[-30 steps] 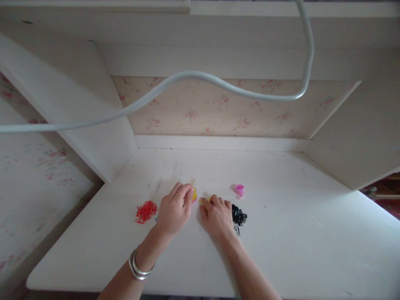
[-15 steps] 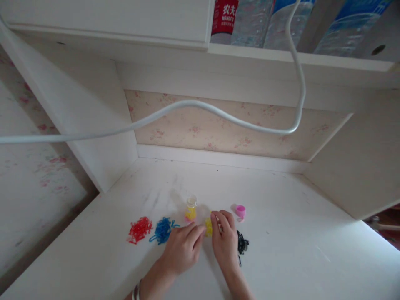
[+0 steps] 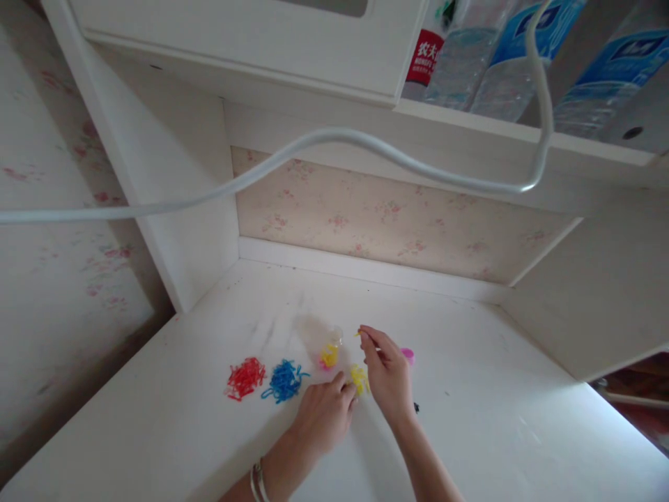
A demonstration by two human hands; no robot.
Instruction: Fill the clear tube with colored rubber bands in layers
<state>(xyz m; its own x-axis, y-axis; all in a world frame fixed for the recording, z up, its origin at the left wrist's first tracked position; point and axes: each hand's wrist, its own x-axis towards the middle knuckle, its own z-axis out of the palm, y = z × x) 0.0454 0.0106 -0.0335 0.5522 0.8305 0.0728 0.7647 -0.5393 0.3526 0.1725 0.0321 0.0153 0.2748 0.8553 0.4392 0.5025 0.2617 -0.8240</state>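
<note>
My right hand (image 3: 389,376) is raised beside the mouth of a small clear jar (image 3: 337,336), its thumb and forefinger pinching a small yellow rubber band (image 3: 357,334). Yellow bands show inside the jar, and something pink is at its base. Low at the near edge of a loose pile of yellow rubber bands (image 3: 359,377), my left hand (image 3: 324,413) has its fingers drawn together; whatever is between them is hidden. A pink cap (image 3: 408,355) lies behind my right hand, partly covered by it.
Left of the jar lie a blue pile of bands (image 3: 285,381) and a red pile (image 3: 245,378). A bit of black pile (image 3: 417,406) peeks out past my right wrist. A white cable (image 3: 334,136) crosses in front of the view. Bottles (image 3: 465,66) stand on the shelf above.
My right hand has lifted from the yellow pile toward the jar's mouth with a yellow band. My left hand has stayed low near the pile. The camera view has tilted and shifted.
</note>
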